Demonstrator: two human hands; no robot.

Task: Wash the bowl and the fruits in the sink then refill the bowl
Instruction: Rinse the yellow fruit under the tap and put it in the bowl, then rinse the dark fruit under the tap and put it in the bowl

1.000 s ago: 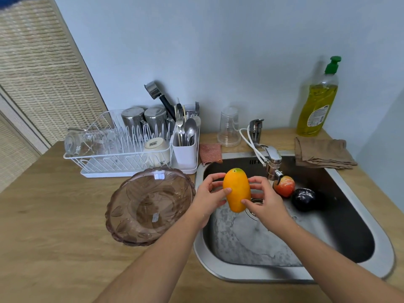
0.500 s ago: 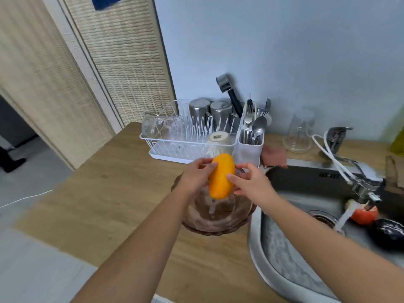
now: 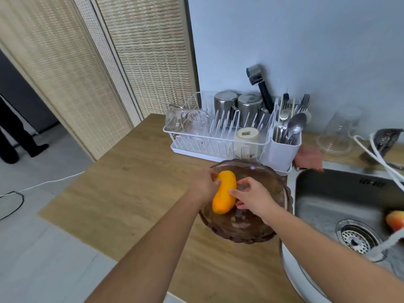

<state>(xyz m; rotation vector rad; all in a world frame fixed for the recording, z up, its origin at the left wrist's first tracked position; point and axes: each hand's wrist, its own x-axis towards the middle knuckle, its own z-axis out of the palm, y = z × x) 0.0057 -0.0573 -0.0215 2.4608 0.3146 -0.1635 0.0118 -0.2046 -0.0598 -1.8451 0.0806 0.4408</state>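
- Two hands on 1 fruit: left hand [image 3: 204, 186] has its fingers curled over the mango [image 3: 225, 193] at its upper left side. Right hand [image 3: 251, 199] pinches the right flank w/ fingertips. Both are clamped on it, neither free.
- Mango hangs tilted inside the rim of the brown glass bowl [image 3: 240, 238], low end toward the person. Can't tell if it touches the bowl's floor yet.
- Step in hand, as I read it: set the rinsed mango down in the bowl, i.e. start of the refill.
- To do it well: lower till the low end rests on glass, then lay it on its long side. No dropping, since it's a glass bowl and the wet skin is prob. slippery.
- Release order I'd suggest: right hand's pinch first, left hand's wrap last, fingers sliding out sideways.
- Park it to one side of the bowl, leaving room for the other fruit.
- Bowl stands on the wooden counter [image 3: 131, 193], just beside the sink [image 3: 323, 206]. Avoid leaning on its rim, as it might tip or skid.
- In the sink: a reddish fruit [image 3: 395, 219] at the frame's right edge, and a water stream [image 3: 389, 243] landing near the drain [image 3: 358, 237]. That fruit is likely next.
- Farther back: cutlery holder [image 3: 284, 152] and white dish rack [image 3: 218, 138] sit close behind the bowl's far rim, so don't shove the bowl backward.
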